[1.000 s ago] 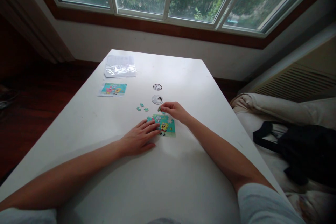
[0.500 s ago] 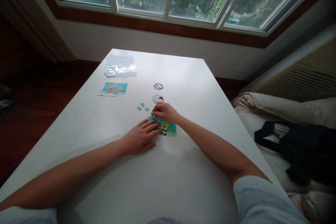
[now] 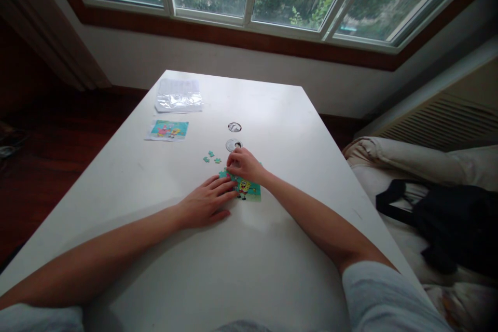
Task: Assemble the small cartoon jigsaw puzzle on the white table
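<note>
A small teal cartoon jigsaw puzzle [image 3: 249,190] lies partly assembled on the white table [image 3: 249,270]. My left hand [image 3: 208,201] rests flat beside it, fingers stretched out and touching its left edge. My right hand [image 3: 243,164] is curled over the puzzle's top left corner, fingertips pinched and pressing down on a piece I cannot see clearly. Three loose teal pieces [image 3: 211,157] lie just left of my right hand.
A printed picture card [image 3: 167,129] and a clear plastic bag [image 3: 178,97] lie at the table's far left. Two round metal lids [image 3: 234,135] sit behind the puzzle. A black bag [image 3: 447,223] lies on pale bedding to the right. Windows run along the back.
My right hand has moved left and down from the puzzle's top edge onto its top left corner. My left hand has stayed in place.
</note>
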A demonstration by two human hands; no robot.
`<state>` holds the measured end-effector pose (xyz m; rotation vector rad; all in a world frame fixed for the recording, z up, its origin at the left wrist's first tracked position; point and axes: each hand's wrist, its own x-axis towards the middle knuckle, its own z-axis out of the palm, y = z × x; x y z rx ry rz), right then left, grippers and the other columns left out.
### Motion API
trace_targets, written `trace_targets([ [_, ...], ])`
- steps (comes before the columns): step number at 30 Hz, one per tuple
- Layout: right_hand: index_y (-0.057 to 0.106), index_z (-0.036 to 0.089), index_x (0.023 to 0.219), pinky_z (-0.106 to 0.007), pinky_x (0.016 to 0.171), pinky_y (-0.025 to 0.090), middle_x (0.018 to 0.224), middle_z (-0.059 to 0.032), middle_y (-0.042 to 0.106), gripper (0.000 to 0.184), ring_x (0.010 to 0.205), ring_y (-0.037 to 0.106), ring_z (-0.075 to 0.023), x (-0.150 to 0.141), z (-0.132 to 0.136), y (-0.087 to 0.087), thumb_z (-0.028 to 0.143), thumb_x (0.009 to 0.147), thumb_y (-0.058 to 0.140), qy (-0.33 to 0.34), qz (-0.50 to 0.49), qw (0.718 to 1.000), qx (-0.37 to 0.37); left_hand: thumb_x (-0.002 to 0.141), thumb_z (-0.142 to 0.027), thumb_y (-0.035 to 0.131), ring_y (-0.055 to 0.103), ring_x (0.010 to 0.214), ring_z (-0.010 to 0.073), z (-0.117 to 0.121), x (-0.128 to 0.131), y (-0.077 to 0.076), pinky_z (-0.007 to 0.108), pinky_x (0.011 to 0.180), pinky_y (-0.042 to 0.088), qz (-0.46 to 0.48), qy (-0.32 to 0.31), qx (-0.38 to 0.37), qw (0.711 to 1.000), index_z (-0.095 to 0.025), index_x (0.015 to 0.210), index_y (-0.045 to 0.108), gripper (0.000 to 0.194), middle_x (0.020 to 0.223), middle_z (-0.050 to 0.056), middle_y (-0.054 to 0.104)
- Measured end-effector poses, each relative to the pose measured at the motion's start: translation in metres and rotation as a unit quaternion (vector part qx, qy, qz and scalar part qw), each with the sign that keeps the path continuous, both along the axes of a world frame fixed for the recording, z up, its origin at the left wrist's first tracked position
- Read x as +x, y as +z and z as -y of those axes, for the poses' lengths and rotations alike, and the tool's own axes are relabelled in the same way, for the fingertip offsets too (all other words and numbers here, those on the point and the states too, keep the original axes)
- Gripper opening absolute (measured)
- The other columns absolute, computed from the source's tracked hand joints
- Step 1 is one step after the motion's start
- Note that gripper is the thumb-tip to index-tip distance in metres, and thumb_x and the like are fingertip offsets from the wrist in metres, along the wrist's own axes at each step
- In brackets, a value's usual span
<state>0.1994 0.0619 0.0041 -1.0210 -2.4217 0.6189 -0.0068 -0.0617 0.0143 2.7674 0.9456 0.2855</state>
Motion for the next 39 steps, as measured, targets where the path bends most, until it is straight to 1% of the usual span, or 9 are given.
trace_targets([
  [3,0.073,0.020,0.094,-0.030,0.085,0.041,0.092,-0.0040,0.059,0.013,0.090,0.053,-0.0183,0.002,0.000,0.000,0.020,0.081,0.078,0.012,-0.001,1.000,0.006,0.101,-0.044,0.053,0.040,0.147,0.0300,0.000,0.000,-0.001,0.052,0.127,0.024,0.004,0.001,0.000,1.000,-0.023,0.149,0.050,0.053,0.158,0.010,0.047],
  [7,0.074,0.019,0.089,-0.028,0.081,0.042,0.089,-0.0035,0.062,0.004,0.084,0.054,-0.0161,0.006,-0.004,-0.001,0.019,0.087,0.070,0.025,-0.036,0.999,-0.023,0.100,-0.042,0.054,0.039,0.148,0.0298,0.000,-0.001,-0.001,0.052,0.126,0.026,0.010,0.000,0.002,1.000,-0.024,0.150,0.049,0.054,0.158,0.011,0.047],
  [10,0.073,0.019,0.089,-0.027,0.079,0.043,0.087,-0.0024,0.066,0.008,0.082,0.056,-0.0149,0.014,-0.011,0.000,0.019,0.089,0.065,0.004,-0.075,0.997,-0.036,0.100,-0.039,0.055,0.038,0.148,0.0286,-0.001,-0.003,0.000,0.051,0.126,0.026,0.022,0.005,0.004,1.000,-0.025,0.151,0.047,0.054,0.158,0.010,0.046],
  [13,0.073,0.020,0.092,-0.027,0.076,0.043,0.086,-0.0020,0.068,0.010,0.081,0.058,-0.0149,0.025,-0.019,0.003,0.024,0.090,0.064,-0.030,-0.097,0.994,-0.035,0.100,-0.038,0.054,0.038,0.148,0.0287,-0.003,-0.005,0.000,0.053,0.127,0.025,0.031,0.034,0.013,0.999,-0.025,0.151,0.048,0.053,0.158,0.011,0.046],
  [18,0.074,0.019,0.094,-0.027,0.073,0.042,0.087,-0.0023,0.072,0.016,0.076,0.058,-0.0145,0.036,-0.030,0.002,0.031,0.090,0.063,-0.064,-0.094,0.993,-0.044,0.101,-0.043,0.054,0.032,0.151,0.0316,-0.008,-0.009,-0.005,0.056,0.127,0.022,0.022,0.103,0.033,0.994,-0.022,0.149,0.050,0.053,0.160,0.012,0.042],
  [27,0.076,0.019,0.096,-0.026,0.070,0.042,0.085,-0.0012,0.071,0.020,0.072,0.056,-0.0129,0.046,-0.042,0.000,0.031,0.089,0.062,-0.070,-0.067,0.993,-0.070,0.101,-0.051,0.050,0.034,0.149,0.0326,-0.012,-0.012,-0.006,0.055,0.125,0.023,0.000,0.097,0.037,0.995,-0.023,0.153,0.046,0.059,0.159,0.012,0.043],
  [31,0.077,0.020,0.099,-0.026,0.070,0.043,0.086,-0.0017,0.071,0.021,0.074,0.058,-0.0130,0.054,-0.045,0.004,0.027,0.087,0.061,-0.026,-0.043,0.993,-0.109,0.102,-0.053,0.048,0.035,0.148,0.0330,-0.012,-0.013,-0.004,0.054,0.124,0.024,-0.012,0.094,0.044,0.995,-0.026,0.154,0.044,0.059,0.159,0.011,0.043],
  [35,0.078,0.020,0.107,-0.025,0.071,0.044,0.092,-0.0034,0.067,0.025,0.077,0.058,-0.0128,0.064,-0.048,0.010,0.026,0.088,0.063,0.082,-0.010,0.986,-0.146,0.103,-0.053,0.046,0.035,0.147,0.0339,-0.012,-0.014,-0.005,0.054,0.123,0.026,-0.017,0.091,0.049,0.995,-0.025,0.155,0.043,0.059,0.159,0.011,0.043],
  [39,0.077,0.020,0.111,-0.025,0.075,0.046,0.093,-0.0050,0.062,0.026,0.080,0.057,-0.0138,0.067,-0.049,0.011,0.026,0.087,0.069,0.138,0.014,0.983,-0.124,0.102,-0.049,0.050,0.039,0.144,0.0324,-0.012,-0.012,-0.006,0.051,0.121,0.032,0.003,0.083,0.065,0.994,-0.021,0.152,0.046,0.057,0.156,0.013,0.046],
])
